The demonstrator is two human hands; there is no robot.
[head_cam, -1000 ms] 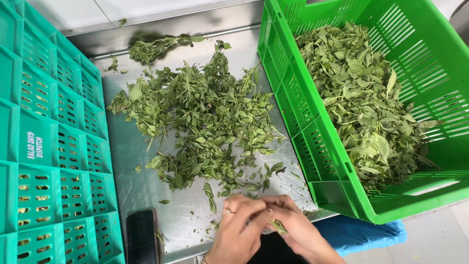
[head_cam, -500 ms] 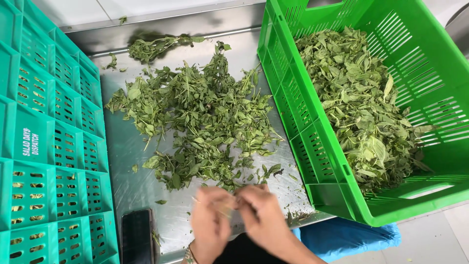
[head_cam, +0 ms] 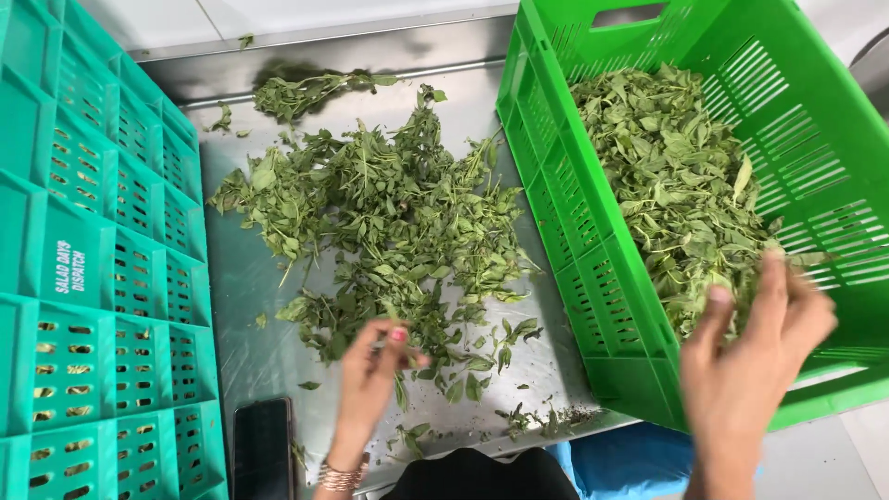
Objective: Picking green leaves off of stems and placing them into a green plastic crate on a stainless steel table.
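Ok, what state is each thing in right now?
left hand: pinching a sprig at the pile's edge
right hand: open over the crate
leaf pile: loose on the steel table
green crate: part-filled with leaves
phone: screen dark

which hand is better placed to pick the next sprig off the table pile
Left. The left hand already touches the leafy sprigs on the steel table; the right hand is over the green crate.

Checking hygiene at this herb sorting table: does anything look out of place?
Yes: a dark phone lies flat on the steel table by the teal crate, close to loose leaves; it seems odd beside food.
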